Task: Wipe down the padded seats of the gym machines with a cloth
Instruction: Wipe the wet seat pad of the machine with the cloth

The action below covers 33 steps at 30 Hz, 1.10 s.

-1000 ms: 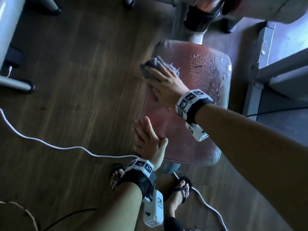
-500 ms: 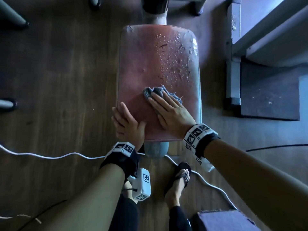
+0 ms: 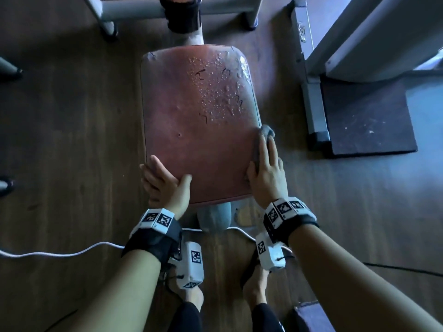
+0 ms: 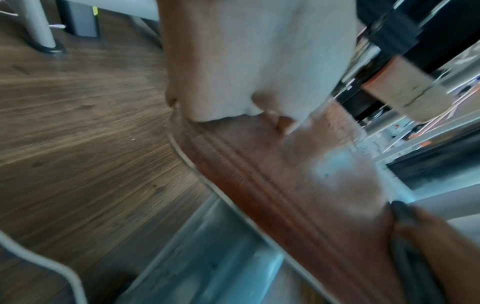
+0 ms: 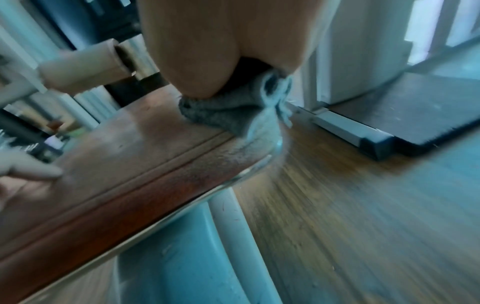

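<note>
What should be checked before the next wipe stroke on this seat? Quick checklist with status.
1. Cloth under right hand: ok, pressed on the seat's right edge.
2. Left hand bracing the seat at the near left corner: ok.
3. Droplets on the far right part: not ok, unwiped.
4. Path from cloth to droplets: ok, nothing between them.
5. White cable near feet: cannot tell if it snags.
</note>
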{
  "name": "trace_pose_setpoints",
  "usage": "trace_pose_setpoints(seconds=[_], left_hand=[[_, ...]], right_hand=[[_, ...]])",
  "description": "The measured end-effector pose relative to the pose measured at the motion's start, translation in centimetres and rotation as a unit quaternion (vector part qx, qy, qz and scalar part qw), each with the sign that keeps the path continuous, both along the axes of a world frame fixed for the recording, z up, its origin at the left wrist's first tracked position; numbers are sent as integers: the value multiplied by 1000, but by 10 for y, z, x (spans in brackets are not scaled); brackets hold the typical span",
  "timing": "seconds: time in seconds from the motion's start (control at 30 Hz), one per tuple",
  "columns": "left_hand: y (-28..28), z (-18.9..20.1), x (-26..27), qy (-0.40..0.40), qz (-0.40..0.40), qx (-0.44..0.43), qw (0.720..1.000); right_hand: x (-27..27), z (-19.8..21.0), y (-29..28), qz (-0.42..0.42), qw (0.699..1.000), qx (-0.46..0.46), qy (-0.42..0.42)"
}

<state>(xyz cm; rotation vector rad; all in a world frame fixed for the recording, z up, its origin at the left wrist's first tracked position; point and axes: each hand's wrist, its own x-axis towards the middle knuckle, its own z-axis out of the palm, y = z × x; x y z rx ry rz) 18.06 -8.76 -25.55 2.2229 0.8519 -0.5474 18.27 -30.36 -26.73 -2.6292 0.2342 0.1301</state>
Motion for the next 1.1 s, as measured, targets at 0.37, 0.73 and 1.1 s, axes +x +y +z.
trace_pose_setpoints(seconds=[0.37, 0.73, 1.1], left_hand=[[2, 8, 52, -53, -8, -20, 998], [7, 1, 74, 14, -30, -40, 999], [7, 0, 75, 21, -33, -14, 999]], right_hand=[[-21, 5, -23, -103, 974, 185, 84], [-9, 6, -31, -109, 962, 232, 91], [92, 5, -24, -49, 976, 191, 96]])
